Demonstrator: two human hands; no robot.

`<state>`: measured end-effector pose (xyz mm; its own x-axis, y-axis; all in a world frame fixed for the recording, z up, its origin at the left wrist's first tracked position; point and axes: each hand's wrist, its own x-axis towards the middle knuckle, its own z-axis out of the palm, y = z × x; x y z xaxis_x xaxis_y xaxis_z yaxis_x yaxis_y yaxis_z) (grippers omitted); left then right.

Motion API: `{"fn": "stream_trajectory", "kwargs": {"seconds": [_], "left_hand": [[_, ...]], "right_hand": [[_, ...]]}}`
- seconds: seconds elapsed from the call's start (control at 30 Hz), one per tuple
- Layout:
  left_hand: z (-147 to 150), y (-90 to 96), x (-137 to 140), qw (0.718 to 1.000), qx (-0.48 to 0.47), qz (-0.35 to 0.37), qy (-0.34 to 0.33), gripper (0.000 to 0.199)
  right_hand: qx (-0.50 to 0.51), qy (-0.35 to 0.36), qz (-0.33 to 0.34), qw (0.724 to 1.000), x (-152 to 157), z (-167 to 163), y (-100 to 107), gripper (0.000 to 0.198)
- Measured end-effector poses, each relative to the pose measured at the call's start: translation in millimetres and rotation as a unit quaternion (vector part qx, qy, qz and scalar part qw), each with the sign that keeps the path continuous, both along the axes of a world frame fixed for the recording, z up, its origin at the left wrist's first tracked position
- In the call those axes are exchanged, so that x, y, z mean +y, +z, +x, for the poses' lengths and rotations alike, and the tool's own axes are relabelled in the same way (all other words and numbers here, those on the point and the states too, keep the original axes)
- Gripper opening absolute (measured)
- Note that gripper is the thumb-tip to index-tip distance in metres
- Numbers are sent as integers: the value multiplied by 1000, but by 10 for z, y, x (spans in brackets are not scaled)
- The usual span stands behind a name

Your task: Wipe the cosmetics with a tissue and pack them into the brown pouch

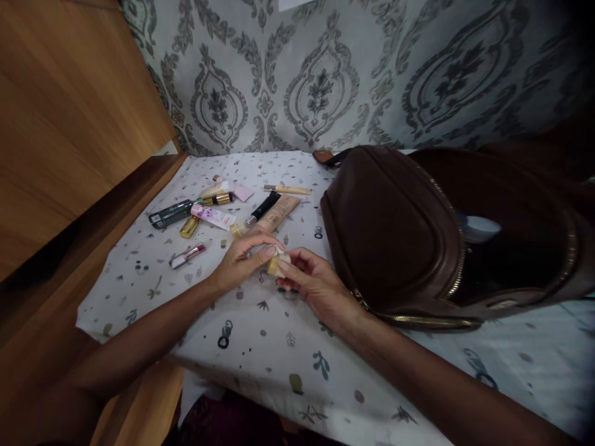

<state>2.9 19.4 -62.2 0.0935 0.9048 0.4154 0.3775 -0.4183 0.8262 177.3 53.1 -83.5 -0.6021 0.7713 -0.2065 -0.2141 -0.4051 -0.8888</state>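
Both hands meet over the cloth around a small gold-capped cosmetic bottle point(273, 267) with a whitish body, partly hidden by the fingers. My left hand point(244, 257) is closed on its left side, thumb and fingers curled against it. From the right, my right hand point(313, 279) pinches the whitish end. Something thin and white shows at the top between the fingertips; its kind cannot be made out. Just beyond my left hand lie a beige tube point(280, 210) with a gold cap and a black tube point(264, 207).
Farther left lie a dark green bottle point(170, 214), a pink printed tube point(212, 217), a gold-capped nail polish bottle point(189, 227) and a lipstick point(187, 255). A slim concealer tube point(288, 189) lies behind. A large brown leather backpack point(395, 229) fills the right side. A wooden panel point(69, 111) stands left.
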Motion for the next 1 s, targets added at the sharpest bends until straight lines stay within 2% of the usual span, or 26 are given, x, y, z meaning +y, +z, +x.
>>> {"fn": "stream_trajectory", "kwargs": {"seconds": [0.13,0.27,0.47,0.57,0.77,0.87,1.0], "left_hand": [[-25,-2,-13,999,34,32,-18,28],[-16,-8,-44,992,85,92,4,25],[33,-38,-68,971,141,192,14,19],[36,-27,-70,964,158,215,5,17],[10,8,-77,959,171,225,12,14],[28,8,-84,959,174,226,-2,12],[76,-3,-94,961,153,231,-27,14]], "right_hand": [[2,-11,0,1000,-22,3,14,35],[20,-26,-6,999,-25,5,28,32],[97,-45,-98,989,37,2,25,38],[116,-35,-135,983,50,7,39,33],[124,-8,-158,980,37,25,93,30],[115,0,-148,982,34,28,112,33],[98,16,-99,990,32,29,115,33]]}}
